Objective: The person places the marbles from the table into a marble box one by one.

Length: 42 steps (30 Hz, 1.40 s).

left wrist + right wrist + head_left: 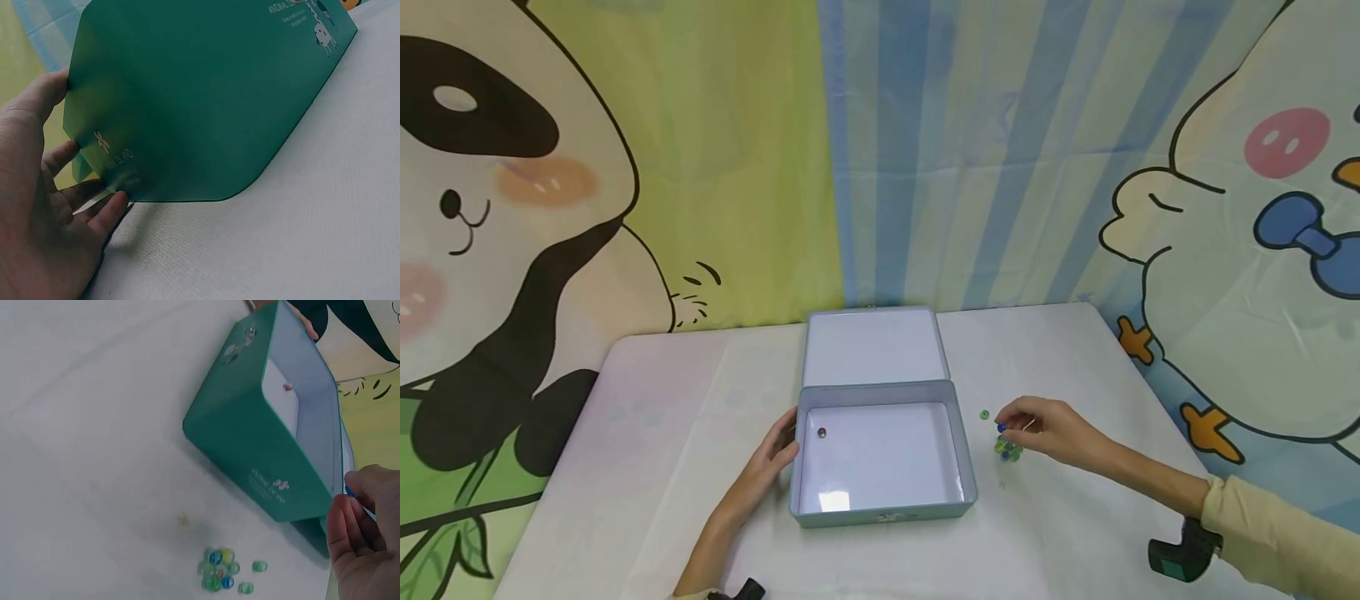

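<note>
My left hand [767, 462] rests against the left wall of a green lidded box [883, 517], its fingertips touching the outside in the left wrist view. The lid [876, 346] is laid back, and inside the box is one small reddish-brown marble [822, 432]. To the right of the box, my right hand [1048, 429] pinches a blue marble [1002, 427] between thumb and fingers. Below that hand lies a cluster of green, yellow and blue marbles [215, 570], part of it hidden by the hand in the head view.
A white cloth [700, 467] covers the table. One green marble [984, 414] lies apart from the cluster, near the box's right wall. Behind the table hangs a printed curtain [760, 167] with cartoon animals.
</note>
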Tool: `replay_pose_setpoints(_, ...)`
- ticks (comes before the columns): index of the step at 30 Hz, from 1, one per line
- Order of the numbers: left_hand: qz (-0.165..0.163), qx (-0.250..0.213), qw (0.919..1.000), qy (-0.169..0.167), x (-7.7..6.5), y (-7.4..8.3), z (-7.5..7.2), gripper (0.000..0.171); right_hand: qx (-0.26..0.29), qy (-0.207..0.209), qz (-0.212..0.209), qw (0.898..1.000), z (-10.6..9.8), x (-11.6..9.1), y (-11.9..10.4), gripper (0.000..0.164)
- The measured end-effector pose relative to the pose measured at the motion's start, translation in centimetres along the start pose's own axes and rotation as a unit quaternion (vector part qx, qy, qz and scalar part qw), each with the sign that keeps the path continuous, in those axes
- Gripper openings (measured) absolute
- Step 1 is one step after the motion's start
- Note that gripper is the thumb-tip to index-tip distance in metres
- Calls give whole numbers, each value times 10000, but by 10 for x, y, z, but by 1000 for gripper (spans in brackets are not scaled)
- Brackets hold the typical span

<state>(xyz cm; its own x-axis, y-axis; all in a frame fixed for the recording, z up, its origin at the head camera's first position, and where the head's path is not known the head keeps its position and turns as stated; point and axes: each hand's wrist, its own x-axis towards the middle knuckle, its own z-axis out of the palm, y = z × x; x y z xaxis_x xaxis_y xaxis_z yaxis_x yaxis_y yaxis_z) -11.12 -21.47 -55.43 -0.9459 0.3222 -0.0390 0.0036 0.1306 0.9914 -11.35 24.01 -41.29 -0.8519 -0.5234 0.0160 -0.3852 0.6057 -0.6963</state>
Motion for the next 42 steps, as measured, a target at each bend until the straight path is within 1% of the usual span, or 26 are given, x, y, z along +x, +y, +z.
replay_pose_setpoints(3, 8, -3, 10000, -7, 1, 1, 0, 56, 552, -218, 284, 9978, 3, 1, -13, 19)
replay_pose_setpoints(5, 10, 2, 10000, -9, 1, 1, 0, 56, 795, -373, 395, 9954, 6, 2, -21, 19)
replay_pose_setpoints(9, 25, 14, 10000, -14, 1, 0, 0, 56, 1078, -611, 491, 9911, 12, 5, -34, 20)
replay_pose_setpoints(14, 19, 16, 10000, -22, 0, 0, -1, 56, 1305, -823, 439, 9871, 16, 10, -49, 23)
replay_pose_setpoints(19, 15, 16, 10000, -49, 2, 0, -1, 57, 1282, -931, 269, 9870, 19, 17, -59, 21)
replay_pose_setpoints(25, -74, 55, 10000, -38, 3, -1, -1, 57, 1315, -1079, 387, 9847, 23, 24, -65, 21)
replay_pose_setpoints(30, -39, 41, 10000, -50, 2, 0, -2, 57, 1315, -1169, 284, 9840, 27, 32, -68, 21)
replay_pose_setpoints(33, -13, 1, 10000, -44, 1, 1, -1, 57, 1237, -1244, 233, 9842, 31, 42, -68, 19)
replay_pose_setpoints(39, -2, -48, 10000, -52, 2, 0, 0, 57, 1079, -1556, 299, 9815, 45, 65, -67, 14)
replay_pose_setpoints(42, -13, -39, 10000, -43, 2, 0, -1, 57, 948, -1663, 196, 9813, 53, 80, -69, 13)
